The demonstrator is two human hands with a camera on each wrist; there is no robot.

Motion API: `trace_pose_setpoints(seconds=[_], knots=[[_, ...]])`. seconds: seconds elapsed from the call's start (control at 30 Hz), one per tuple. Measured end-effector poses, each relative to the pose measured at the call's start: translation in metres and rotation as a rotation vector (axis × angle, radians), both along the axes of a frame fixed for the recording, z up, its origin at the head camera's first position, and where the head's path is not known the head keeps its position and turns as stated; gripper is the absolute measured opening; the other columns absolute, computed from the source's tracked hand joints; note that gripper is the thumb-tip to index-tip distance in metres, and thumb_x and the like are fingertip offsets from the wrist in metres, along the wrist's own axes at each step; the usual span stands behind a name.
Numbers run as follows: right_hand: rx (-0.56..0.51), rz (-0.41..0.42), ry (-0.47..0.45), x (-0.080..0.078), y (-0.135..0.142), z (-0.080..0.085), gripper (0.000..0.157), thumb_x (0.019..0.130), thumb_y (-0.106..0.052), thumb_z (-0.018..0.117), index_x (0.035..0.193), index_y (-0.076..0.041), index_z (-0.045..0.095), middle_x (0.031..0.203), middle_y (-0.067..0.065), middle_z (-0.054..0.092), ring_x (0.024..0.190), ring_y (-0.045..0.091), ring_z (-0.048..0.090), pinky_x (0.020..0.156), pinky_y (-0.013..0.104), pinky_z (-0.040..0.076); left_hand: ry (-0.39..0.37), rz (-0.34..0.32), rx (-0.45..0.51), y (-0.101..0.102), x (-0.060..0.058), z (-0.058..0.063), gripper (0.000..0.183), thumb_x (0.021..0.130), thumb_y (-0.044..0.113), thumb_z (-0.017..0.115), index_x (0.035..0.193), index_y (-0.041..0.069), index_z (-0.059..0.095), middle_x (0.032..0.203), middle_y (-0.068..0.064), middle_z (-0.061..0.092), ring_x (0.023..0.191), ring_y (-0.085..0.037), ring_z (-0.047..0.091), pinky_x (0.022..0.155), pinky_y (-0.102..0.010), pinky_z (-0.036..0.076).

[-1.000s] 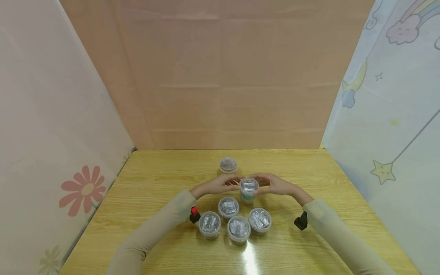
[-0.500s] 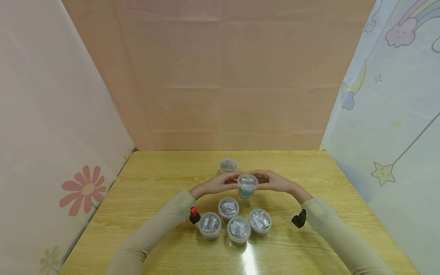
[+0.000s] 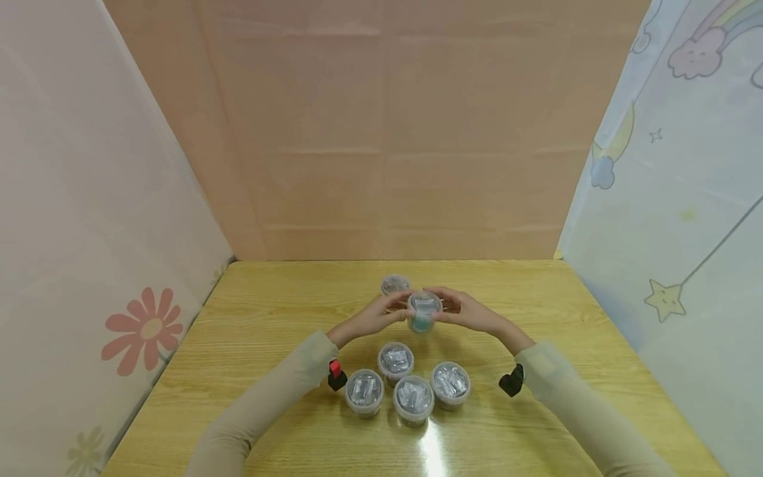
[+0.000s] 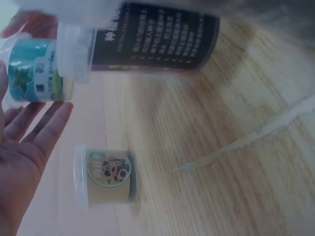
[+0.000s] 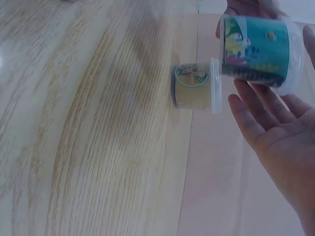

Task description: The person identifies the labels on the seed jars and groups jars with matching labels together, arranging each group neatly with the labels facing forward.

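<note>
Both hands hold a lidded clear plastic tub with a teal label [image 3: 423, 314] off the table. My left hand [image 3: 377, 316] grips its left side, thumb toward me and fingers behind. On the opposite side, my right hand [image 3: 471, 313] grips it the same way. Its teal wrapper [image 4: 30, 69] shows a green leaf print in the left wrist view, and the right wrist view shows the tub [image 5: 258, 51] with fingers under it. Just behind stands another lidded tub [image 3: 395, 285], whose tan label [image 4: 109, 174] bears a flower picture.
Several more lidded tubs stand nearer me: one at the left [image 3: 364, 392], one in the middle [image 3: 396, 361], a front one [image 3: 414, 399] and a right one [image 3: 451, 384]. A dark-labelled tub [image 4: 152, 42] looms close in the left wrist view. Walls border the wooden table [image 3: 286, 424].
Both hands have carried the teal-labelled tub up, away from me and slightly left, toward the far tub. The other tubs have stayed in place.
</note>
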State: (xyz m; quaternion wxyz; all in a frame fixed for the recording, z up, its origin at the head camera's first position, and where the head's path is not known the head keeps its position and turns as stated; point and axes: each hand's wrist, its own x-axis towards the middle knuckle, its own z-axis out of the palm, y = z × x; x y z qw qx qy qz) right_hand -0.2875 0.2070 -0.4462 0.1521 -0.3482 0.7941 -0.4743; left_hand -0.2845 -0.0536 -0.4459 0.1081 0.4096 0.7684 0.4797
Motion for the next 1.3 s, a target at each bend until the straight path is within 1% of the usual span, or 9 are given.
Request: trace_pose_setpoints(seconds=[0.2, 0.3, 0.4, 0.53, 0.67, 0.83, 1.0, 1.2, 1.3], knots=[[0.011, -0.107, 0.06, 0.0, -0.012, -0.003, 0.067, 0.089, -0.02, 0.064, 0.144, -0.007, 0.029, 0.134, 0.016, 0.044, 0.113, 0.031, 0.054, 0.087, 0.036, 0.052, -0.018, 0.062, 0.07, 0.0, 0.003, 0.006, 0.043, 0.097, 0.01, 0.047, 0.138, -0.004, 0.038, 0.131, -0.021, 0.049, 0.113, -0.034, 0.054, 0.086, -0.035, 0.053], [0.01, -0.138, 0.048, 0.001, -0.016, -0.006, 0.068, 0.087, -0.025, 0.066, 0.143, -0.008, 0.031, 0.135, 0.017, 0.042, 0.113, 0.032, 0.055, 0.085, 0.036, 0.052, -0.019, 0.077, 0.093, 0.0, 0.002, 0.007, 0.041, 0.098, 0.008, 0.044, 0.136, -0.007, 0.039, 0.128, -0.023, 0.05, 0.11, -0.035, 0.056, 0.084, -0.032, 0.053], [-0.005, -0.156, 0.019, 0.0, -0.016, -0.006, 0.068, 0.087, -0.026, 0.066, 0.142, -0.006, 0.032, 0.137, 0.017, 0.041, 0.117, 0.036, 0.051, 0.088, 0.041, 0.051, 0.009, 0.066, 0.065, -0.001, 0.001, 0.007, 0.042, 0.098, 0.01, 0.045, 0.137, -0.005, 0.038, 0.132, -0.022, 0.048, 0.112, -0.033, 0.055, 0.085, -0.028, 0.053], [-0.036, -0.149, -0.018, -0.001, -0.014, -0.006, 0.064, 0.088, -0.022, 0.065, 0.141, -0.004, 0.034, 0.138, 0.017, 0.04, 0.123, 0.041, 0.045, 0.092, 0.048, 0.048, 0.012, 0.013, 0.017, -0.004, -0.001, 0.005, 0.047, 0.098, 0.011, 0.047, 0.141, -0.002, 0.034, 0.137, -0.019, 0.044, 0.118, -0.033, 0.051, 0.092, -0.034, 0.049], [-0.061, -0.104, -0.05, -0.002, -0.012, -0.004, 0.061, 0.088, -0.02, 0.065, 0.14, -0.008, 0.035, 0.139, 0.016, 0.038, 0.124, 0.04, 0.043, 0.092, 0.046, 0.048, -0.031, -0.019, -0.017, -0.005, -0.001, 0.004, 0.052, 0.098, 0.012, 0.046, 0.144, -0.001, 0.027, 0.139, -0.018, 0.042, 0.121, -0.033, 0.049, 0.097, -0.04, 0.045], [-0.081, -0.068, -0.072, -0.001, -0.015, 0.0, 0.062, 0.089, -0.018, 0.064, 0.143, -0.01, 0.034, 0.143, 0.013, 0.034, 0.126, 0.038, 0.042, 0.094, 0.045, 0.047, -0.09, -0.037, -0.028, -0.007, -0.003, 0.003, 0.056, 0.098, 0.013, 0.046, 0.147, 0.002, 0.021, 0.143, -0.017, 0.036, 0.124, -0.03, 0.047, 0.098, -0.037, 0.045], [-0.092, -0.059, -0.068, 0.0, -0.016, 0.002, 0.062, 0.09, -0.016, 0.062, 0.144, -0.011, 0.032, 0.145, 0.012, 0.033, 0.125, 0.037, 0.043, 0.093, 0.044, 0.048, -0.124, -0.06, 0.016, -0.008, -0.005, 0.002, 0.056, 0.098, 0.012, 0.046, 0.148, 0.005, 0.02, 0.144, -0.017, 0.036, 0.125, -0.031, 0.046, 0.094, -0.033, 0.047], [-0.087, -0.124, -0.054, -0.001, -0.019, 0.003, 0.062, 0.09, -0.022, 0.063, 0.144, -0.018, 0.032, 0.138, 0.011, 0.041, 0.123, 0.034, 0.046, 0.095, 0.045, 0.046, -0.123, -0.016, 0.076, -0.01, -0.004, 0.002, 0.054, 0.097, 0.014, 0.048, 0.146, 0.005, 0.026, 0.139, -0.017, 0.042, 0.12, -0.031, 0.051, 0.091, -0.033, 0.05], [-0.078, -0.165, -0.041, -0.002, -0.02, 0.004, 0.061, 0.091, -0.023, 0.061, 0.143, -0.017, 0.032, 0.134, 0.013, 0.043, 0.122, 0.035, 0.046, 0.096, 0.047, 0.045, -0.114, 0.019, 0.104, -0.009, -0.003, 0.003, 0.052, 0.097, 0.014, 0.049, 0.144, 0.004, 0.03, 0.136, -0.018, 0.044, 0.116, -0.031, 0.054, 0.088, -0.033, 0.051]])
